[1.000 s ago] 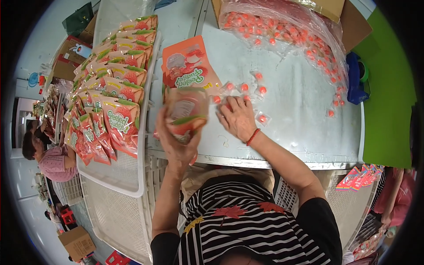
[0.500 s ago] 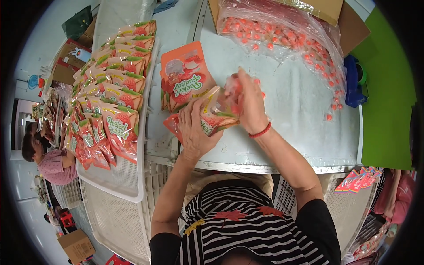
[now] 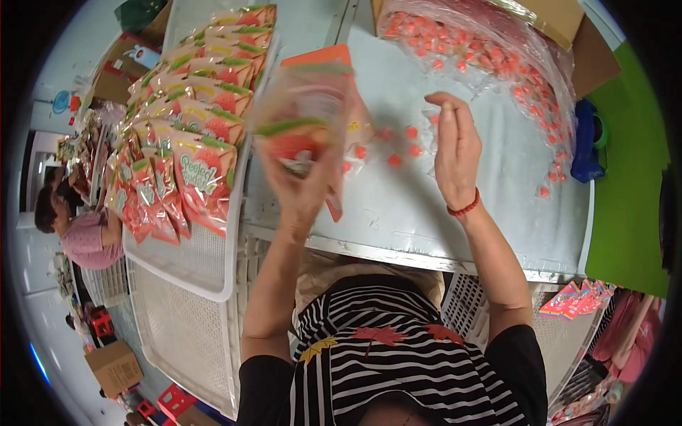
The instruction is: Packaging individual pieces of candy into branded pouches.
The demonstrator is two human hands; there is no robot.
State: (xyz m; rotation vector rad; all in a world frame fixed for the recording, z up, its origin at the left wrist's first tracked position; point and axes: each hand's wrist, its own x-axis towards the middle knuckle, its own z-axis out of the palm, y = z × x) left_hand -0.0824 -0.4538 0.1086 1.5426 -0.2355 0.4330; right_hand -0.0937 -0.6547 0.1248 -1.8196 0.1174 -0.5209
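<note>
My left hand [image 3: 302,188] grips a candy pouch [image 3: 302,131], raised above the table and smeared by motion. Behind it, an orange flat pouch [image 3: 327,55] lies on the table, partly covered. To the right, my right hand [image 3: 458,153] hovers with its fingers stretched out, and I see nothing held in it. Several loose red candies in clear wrappers [image 3: 394,160] are scattered between the two hands; a wrapper shows close by the right fingers.
A white tray [image 3: 231,273] at left carries rows of pouches [image 3: 206,167]. At the back right, a plastic-lined carton [image 3: 543,21] spills wrapped candies [image 3: 522,92]. A blue tape dispenser [image 3: 586,142] stands at the right edge. A person [image 3: 92,234] is at far left.
The left hand has lifted the pouch up and leftward from the table. The right hand has moved away from it to the right, and loose candies now show between them.
</note>
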